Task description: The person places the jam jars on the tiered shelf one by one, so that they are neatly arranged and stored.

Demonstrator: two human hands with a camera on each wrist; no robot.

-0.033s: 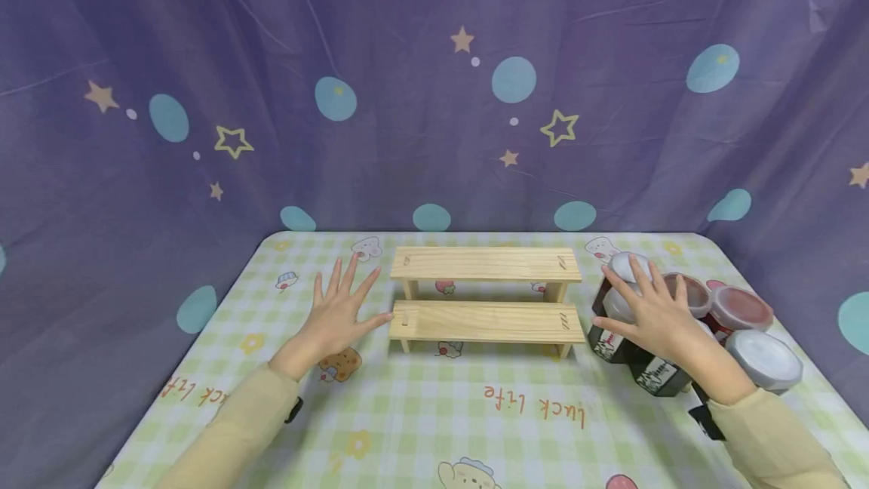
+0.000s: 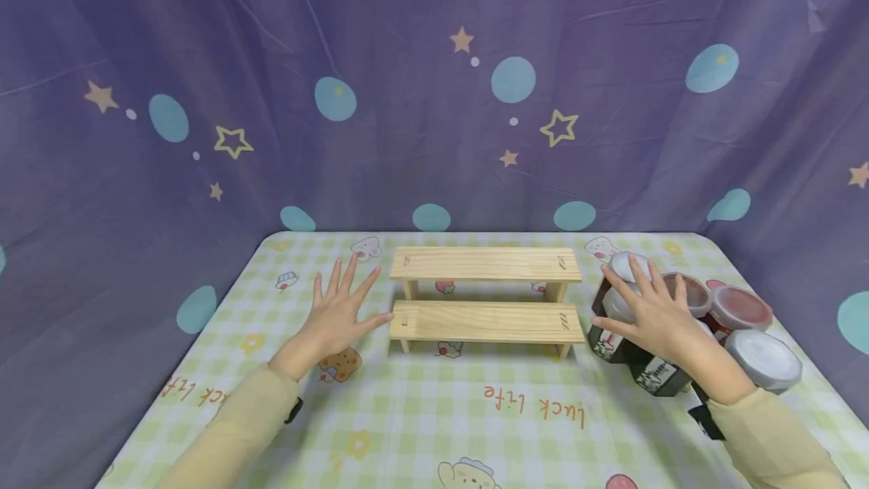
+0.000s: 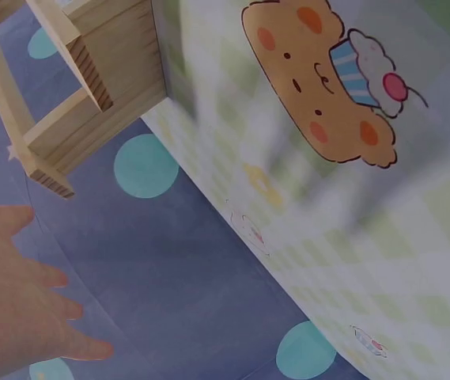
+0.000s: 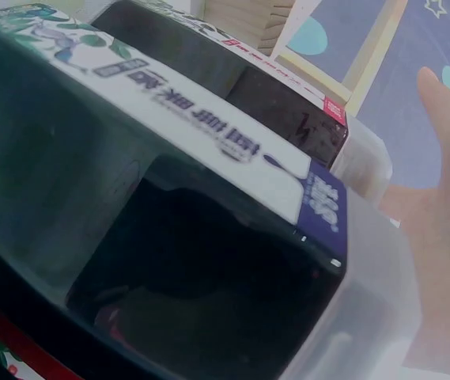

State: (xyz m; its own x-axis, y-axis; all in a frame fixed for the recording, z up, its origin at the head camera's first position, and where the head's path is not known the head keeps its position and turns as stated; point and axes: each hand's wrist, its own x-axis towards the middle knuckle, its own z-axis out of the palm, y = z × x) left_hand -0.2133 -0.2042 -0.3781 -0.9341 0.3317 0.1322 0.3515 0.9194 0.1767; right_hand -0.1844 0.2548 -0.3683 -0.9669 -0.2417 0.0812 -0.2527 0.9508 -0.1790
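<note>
My left hand (image 2: 336, 319) hovers left of a two-step wooden stand (image 2: 485, 323), its fingers spread and holding nothing. The thumb tip looks close to the lower step's left end; whether it touches cannot be told. My right hand (image 2: 655, 315), fingers also spread, is above a group of dark containers with pale translucent lids (image 2: 763, 359). It grips none of them; contact with a lid is unclear. In the right wrist view, a dark container (image 4: 209, 285) with a white and blue printed label fills the foreground, and another with a red-ended label (image 4: 331, 111) stands behind it.
A green-and-white checked tablecloth (image 2: 407, 421) with cartoon prints covers the table. Purple curtain fabric (image 2: 421, 164) with stars and blue spots hangs behind it and at the sides. Two reddish-topped containers (image 2: 741, 308) sit at the group's right rear.
</note>
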